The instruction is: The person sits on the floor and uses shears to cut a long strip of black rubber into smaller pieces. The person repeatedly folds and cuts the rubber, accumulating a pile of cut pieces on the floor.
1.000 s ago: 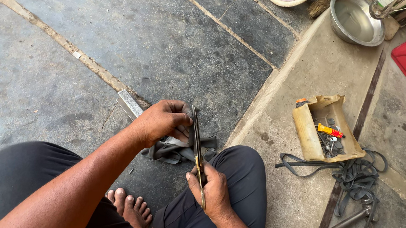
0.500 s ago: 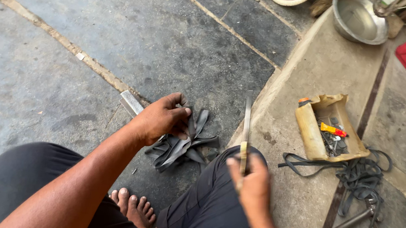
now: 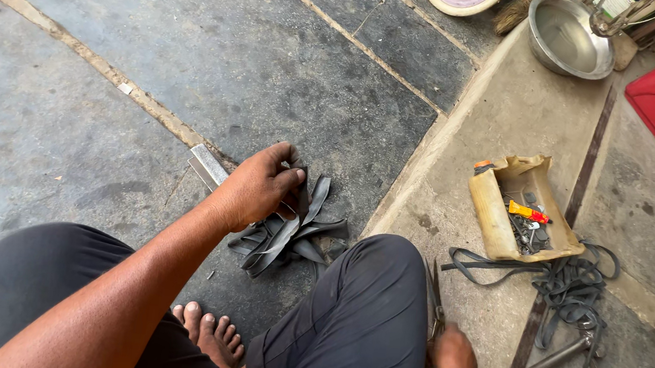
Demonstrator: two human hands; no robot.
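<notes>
Left hand (image 3: 259,185) closed in a pinch on black rubber strips (image 3: 290,236) heaped on the stone floor (image 3: 196,51) by the knee, within easy reach; right hand (image 3: 451,356) wrapped around scissors (image 3: 434,302), points lowered to the cement ledge (image 3: 509,121).

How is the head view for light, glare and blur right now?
Head view: soft, even daylight with faint shadows; mild glare inside the steel bowl; left hand on the black rubber strips is sharp; right hand with the scissors is slightly motion-blurred; edges show wide-angle stretch.
</notes>
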